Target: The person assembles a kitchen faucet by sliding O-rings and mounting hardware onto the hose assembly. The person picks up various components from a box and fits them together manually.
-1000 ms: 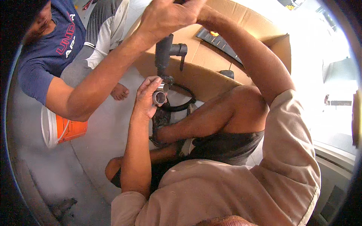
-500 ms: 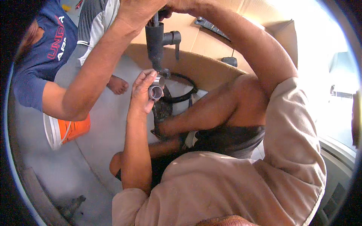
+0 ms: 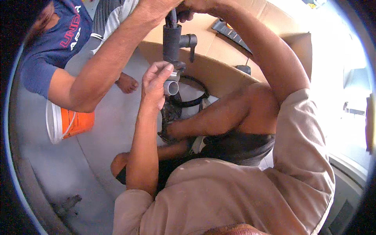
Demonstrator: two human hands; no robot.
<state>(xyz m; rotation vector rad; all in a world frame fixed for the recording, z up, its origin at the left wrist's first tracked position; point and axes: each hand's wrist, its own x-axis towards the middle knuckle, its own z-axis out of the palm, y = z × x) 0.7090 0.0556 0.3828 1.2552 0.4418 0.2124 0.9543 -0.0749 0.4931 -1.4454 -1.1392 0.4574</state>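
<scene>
My left hand (image 3: 156, 83) is closed round a grey metal pipe fitting (image 3: 172, 87), its open round end showing beside my thumb. Just above it stands a black tube (image 3: 171, 44) with a side lever (image 3: 192, 47); its lower end reaches the fitting, but whether they are joined I cannot tell. Dark rods (image 3: 171, 18) enter the tube's top. At the upper edge my right hand (image 3: 192, 8) has curled fingers beside those rods; what it grips is hidden. A co-worker's hand (image 3: 162, 6), partly cut off, is close to mine there.
The co-worker, in a dark blue shirt (image 3: 58, 39), is at the left, near an orange and white bucket (image 3: 78, 123). An opened cardboard box (image 3: 219, 72) spreads beyond my legs, with a black slotted part (image 3: 231, 34) on it. A black hose loop (image 3: 196, 102) lies by my foot.
The black tube has shifted right in view and its lower end now meets the fitting in my left hand. That hand has moved slightly up and right.
</scene>
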